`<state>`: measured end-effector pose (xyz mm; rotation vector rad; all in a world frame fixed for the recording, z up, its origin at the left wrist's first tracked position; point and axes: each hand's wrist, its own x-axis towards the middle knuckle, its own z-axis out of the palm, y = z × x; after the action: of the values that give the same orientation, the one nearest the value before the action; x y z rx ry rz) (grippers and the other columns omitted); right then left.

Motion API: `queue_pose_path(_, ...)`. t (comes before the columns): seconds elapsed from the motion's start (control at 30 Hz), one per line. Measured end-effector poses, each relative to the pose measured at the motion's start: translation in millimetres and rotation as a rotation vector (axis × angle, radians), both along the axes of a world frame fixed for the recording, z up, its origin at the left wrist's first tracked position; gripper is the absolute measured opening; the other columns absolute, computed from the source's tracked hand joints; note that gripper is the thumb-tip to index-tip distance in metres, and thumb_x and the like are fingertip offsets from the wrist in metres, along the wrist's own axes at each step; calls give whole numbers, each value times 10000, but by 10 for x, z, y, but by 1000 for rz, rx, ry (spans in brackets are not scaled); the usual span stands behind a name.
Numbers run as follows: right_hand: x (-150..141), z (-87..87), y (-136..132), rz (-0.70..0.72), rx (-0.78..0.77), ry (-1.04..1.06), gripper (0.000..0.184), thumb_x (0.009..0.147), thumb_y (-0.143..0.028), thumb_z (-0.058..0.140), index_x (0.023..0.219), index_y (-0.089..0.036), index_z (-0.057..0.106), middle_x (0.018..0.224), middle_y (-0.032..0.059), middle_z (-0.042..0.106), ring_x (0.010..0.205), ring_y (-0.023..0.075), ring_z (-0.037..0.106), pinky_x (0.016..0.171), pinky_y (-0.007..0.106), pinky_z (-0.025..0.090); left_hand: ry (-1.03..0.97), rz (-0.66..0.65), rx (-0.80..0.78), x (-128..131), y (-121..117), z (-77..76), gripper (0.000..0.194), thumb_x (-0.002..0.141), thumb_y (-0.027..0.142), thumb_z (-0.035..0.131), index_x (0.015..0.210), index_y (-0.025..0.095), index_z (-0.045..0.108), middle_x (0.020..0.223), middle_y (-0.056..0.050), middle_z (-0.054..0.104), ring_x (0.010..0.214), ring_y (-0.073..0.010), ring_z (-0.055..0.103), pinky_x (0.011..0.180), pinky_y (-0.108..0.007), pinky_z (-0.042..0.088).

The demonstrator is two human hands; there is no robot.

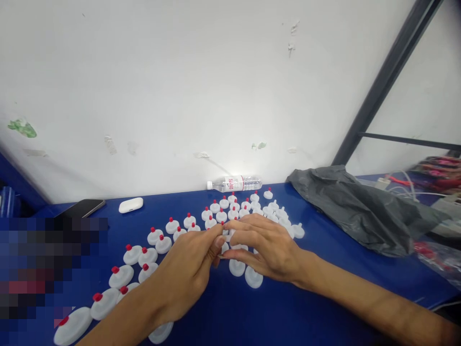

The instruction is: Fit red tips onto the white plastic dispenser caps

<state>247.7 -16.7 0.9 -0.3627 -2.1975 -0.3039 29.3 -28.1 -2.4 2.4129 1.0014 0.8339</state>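
**A:** Head view, then. What are the hands at?

**B:** They meet in the middle of the blue table (288, 307). The left hand (187, 274) comes up from seven o'clock, thumb and forefinger closed together; the right hand (264, 247) reaches in from four o'clock, fingers half-curled and laid over the white discs (237, 266). Their fingertips touch. Something small seems pinched between them, but I cannot tell what.

**A:** And the discs?

**B:** White discs with red caps (155, 235) run in a band from eight o'clock up to twelve. A few plain white ones lie right under the right hand.

**A:** Anything else about?

**B:** A water bottle (234, 183) on its side at twelve o'clock against the wall, a white earbud case (130, 205) and a phone (83, 207) at ten, a grey plastic bag (360, 211) at two.
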Motion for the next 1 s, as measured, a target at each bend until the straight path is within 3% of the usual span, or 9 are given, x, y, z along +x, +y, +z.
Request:
queue_pose_path(0.13,7,1,76,-32,-75,-48,268,1064,-256,588,1313,-160,572,1131,95,784,1057,206,749,987,360,607,130,59,55,-82,46,79,427,1095,444,235,793,283,490,703,54,613,611,-182,560,617,-358,395)
queue_pose_path(0.23,125,30,216,-167,-107,-84,236,1071,-245,552,1282,-185,638,1259,116,749,1163,233,721,1003,399,611,250,124,88,-176,122,157,356,1068,405,333,843,280,580,813,14,687,734,-215,614,680,-374,402)
queue_pose_path(0.4,568,92,568,-428,-204,1,161,1043,-300,596,1158,-240,691,1176,80,768,1088,268,734,934,465,622,437,162,38,-349,247,205,150,931,286,563,822,288,666,806,20,730,763,-226,664,700,-356,425)
queue_pose_path(0.53,898,69,833,-627,-267,3,197,1020,-374,609,1067,-224,728,1209,139,699,1130,337,668,929,527,576,548,183,-45,-439,288,182,72,845,249,666,809,298,704,825,24,762,787,-240,700,668,-333,428)
queue_pose_path(0.6,999,34,927,-691,-314,-23,227,999,-408,633,1019,-215,751,1122,145,692,1053,334,667,867,504,575,583,198,-68,-461,295,172,66,846,269,675,797,297,708,834,17,767,796,-247,705,662,-332,430)
queue_pose_path(0.77,1096,-41,1046,-763,-462,-133,202,966,-377,670,934,-204,769,850,79,739,803,261,678,728,399,533,645,230,-104,-473,293,164,80,845,315,698,771,286,705,861,-6,769,812,-267,706,667,-343,434)
queue_pose_path(1.0,1104,-94,1095,-765,-569,-215,193,962,-342,649,907,-225,793,880,60,807,795,257,721,716,370,517,695,239,-145,-438,306,154,100,853,229,659,792,277,721,886,-31,774,805,-271,723,685,-358,447)
